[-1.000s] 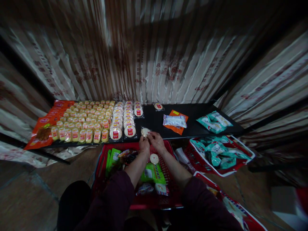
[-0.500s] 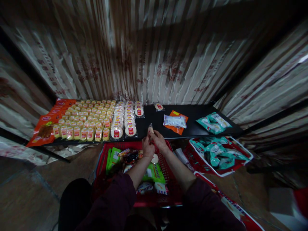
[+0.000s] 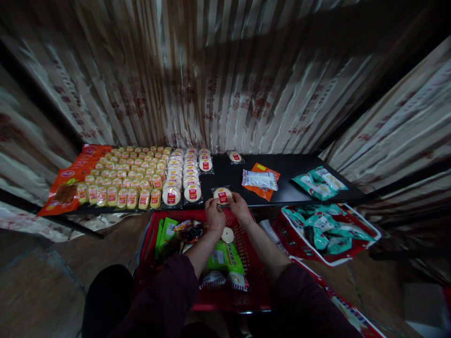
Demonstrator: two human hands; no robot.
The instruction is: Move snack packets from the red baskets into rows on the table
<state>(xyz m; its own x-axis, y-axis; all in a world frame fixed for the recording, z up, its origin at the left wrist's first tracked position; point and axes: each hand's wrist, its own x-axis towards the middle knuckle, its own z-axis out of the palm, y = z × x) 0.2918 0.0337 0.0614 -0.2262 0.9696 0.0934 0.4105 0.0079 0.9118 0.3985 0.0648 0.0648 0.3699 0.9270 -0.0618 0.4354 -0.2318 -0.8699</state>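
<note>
Between my two hands is a round, pale packaged cake (image 3: 222, 195) with a red label, its face turned up at the front edge of the black shelf (image 3: 225, 171). My left hand (image 3: 215, 217) pinches its lower left side. On its right side the fingers of my right hand (image 3: 240, 209) are closed on the wrapper. To the left, matching round cakes (image 3: 192, 193) stand in overlapping rows. Another such cake (image 3: 236, 157) lies alone at the back of the shelf. Below my hands is a red basket (image 3: 162, 286) holding green packets (image 3: 225, 257) and one more round cake (image 3: 227, 234).
Small yellow wrapped cakes (image 3: 132, 197) fill the shelf's left part beside orange packets (image 3: 65, 188). A striped white packet (image 3: 260, 179) lies on an orange one, with teal packets (image 3: 319, 182) farther right. A white-rimmed red basket (image 3: 326, 261) of teal packets stands below.
The round cake has turned from edge-on to face-up in my hands, at the shelf's front edge. My hands have moved slightly apart around it. The view has shifted a little.
</note>
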